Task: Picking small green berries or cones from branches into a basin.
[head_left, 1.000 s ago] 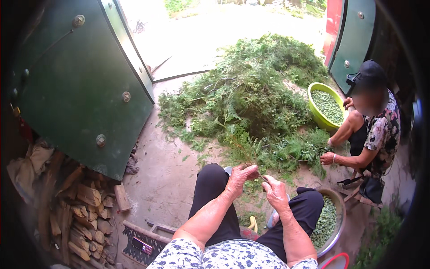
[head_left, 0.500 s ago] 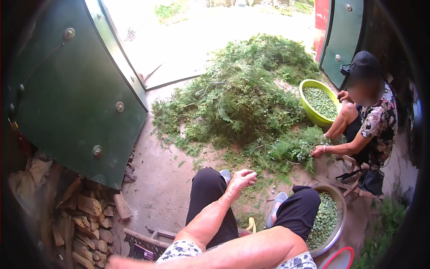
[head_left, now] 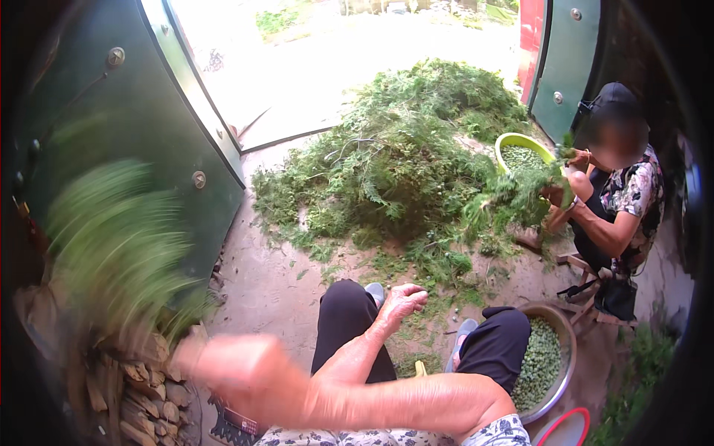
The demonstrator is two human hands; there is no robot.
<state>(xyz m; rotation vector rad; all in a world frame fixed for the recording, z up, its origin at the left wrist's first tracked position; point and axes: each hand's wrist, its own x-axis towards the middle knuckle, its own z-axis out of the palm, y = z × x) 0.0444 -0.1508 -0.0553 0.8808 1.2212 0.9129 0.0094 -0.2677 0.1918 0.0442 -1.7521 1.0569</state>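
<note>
My right arm reaches across my lap to the left, over my left forearm. Its hand (head_left: 230,364) is smeared by motion, and a feathery evergreen branch (head_left: 123,241), also blurred, rises from its fingers in front of the green door. Above my knees my left hand (head_left: 405,301) is closed, fingers curled toward the thumb; anything inside is too small to make out. By my right leg stands a metal basin (head_left: 569,357) filled with small pale-green cones (head_left: 541,364). Beyond my feet lies a big heap of evergreen branches (head_left: 394,163).
At right a seated co-worker (head_left: 621,178) holds up a leafy branch (head_left: 524,195) beside a yellow-green basin (head_left: 509,141) of cones. A green metal door (head_left: 97,149) and stacked firewood (head_left: 152,383) stand at left. A red-rimmed container (head_left: 564,430) sits near the metal basin.
My right hand has come up from the lower left edge, and the evergreen branch has swung into view with it. My left hand barely moved. The co-worker has lifted a branch toward the yellow-green basin.
</note>
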